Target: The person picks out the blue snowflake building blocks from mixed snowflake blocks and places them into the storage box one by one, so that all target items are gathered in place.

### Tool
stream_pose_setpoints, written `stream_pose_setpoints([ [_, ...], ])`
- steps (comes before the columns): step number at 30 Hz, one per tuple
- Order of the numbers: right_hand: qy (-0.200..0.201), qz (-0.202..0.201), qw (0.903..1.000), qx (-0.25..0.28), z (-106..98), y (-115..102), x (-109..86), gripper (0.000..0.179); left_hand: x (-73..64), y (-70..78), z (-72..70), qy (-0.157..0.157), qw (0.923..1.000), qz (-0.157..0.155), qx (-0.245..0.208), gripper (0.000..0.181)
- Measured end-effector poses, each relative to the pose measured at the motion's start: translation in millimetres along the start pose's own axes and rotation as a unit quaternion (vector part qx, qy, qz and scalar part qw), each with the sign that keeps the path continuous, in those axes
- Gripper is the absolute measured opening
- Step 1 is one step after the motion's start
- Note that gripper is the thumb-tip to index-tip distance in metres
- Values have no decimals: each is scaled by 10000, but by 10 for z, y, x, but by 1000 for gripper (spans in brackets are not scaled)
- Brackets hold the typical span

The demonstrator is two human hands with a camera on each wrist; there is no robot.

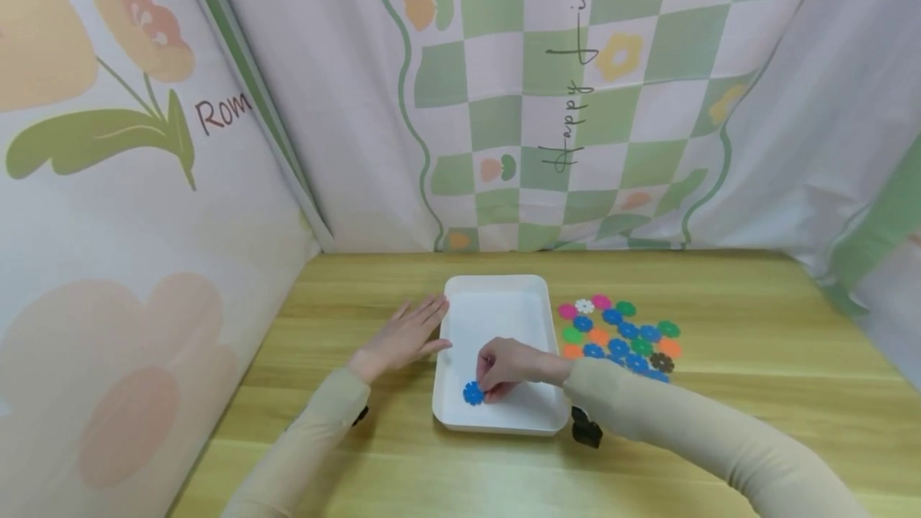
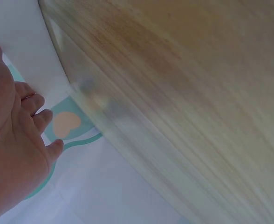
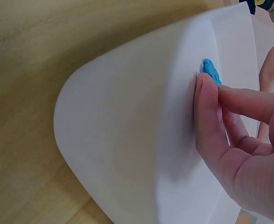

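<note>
Left hand: yours (image 1: 406, 337) lies at the tray's left rim, fingers extended, thumb apart from them and pointing toward the tray
Right hand: yours (image 1: 509, 363) is over the near half of the tray, pinching one piece between thumb and finger
Hands together or apart: apart from each other, your left at the rim and your right inside it
Blue flower piece (image 1: 472, 393): at your right fingertips, just to their left, over the tray's floor; you cannot tell whether it touches that floor
White tray (image 1: 496, 312): below your right hand and just right of your left
Loose flower pieces (image 1: 618, 348): to the right of your right hand, beyond your forearm, in blue, green, orange, pink, white and dark brown; your right sleeve (image 1: 647, 412) hides part of the group
Wooden table (image 1: 345, 294): under tray and pieces, reaching beyond both your hands
Checked curtain (image 1: 492, 74): hanging beyond both your hands, past the table's far edge
</note>
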State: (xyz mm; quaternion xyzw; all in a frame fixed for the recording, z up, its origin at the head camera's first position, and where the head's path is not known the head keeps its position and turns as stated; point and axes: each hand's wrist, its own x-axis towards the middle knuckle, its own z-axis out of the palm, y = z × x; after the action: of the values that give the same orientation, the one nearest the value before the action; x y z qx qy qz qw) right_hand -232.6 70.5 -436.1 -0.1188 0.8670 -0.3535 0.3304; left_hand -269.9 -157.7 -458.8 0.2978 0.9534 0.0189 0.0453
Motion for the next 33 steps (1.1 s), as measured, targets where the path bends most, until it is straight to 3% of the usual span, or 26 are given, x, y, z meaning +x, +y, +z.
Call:
stream_pose_setpoints([
  [16, 214, -87, 9986, -483, -37, 13, -80, 12, -4, 20, -26, 44, 10000, 37, 33, 77],
  [25, 285, -250, 9992, -151, -231, 86, -246, 10, -9, 17, -24, 38, 10000, 57, -72, 77],
  [33, 409, -679, 9964, 293, -571, 244, -439, 9, -17, 22, -27, -2, 9999, 46, -91, 77],
])
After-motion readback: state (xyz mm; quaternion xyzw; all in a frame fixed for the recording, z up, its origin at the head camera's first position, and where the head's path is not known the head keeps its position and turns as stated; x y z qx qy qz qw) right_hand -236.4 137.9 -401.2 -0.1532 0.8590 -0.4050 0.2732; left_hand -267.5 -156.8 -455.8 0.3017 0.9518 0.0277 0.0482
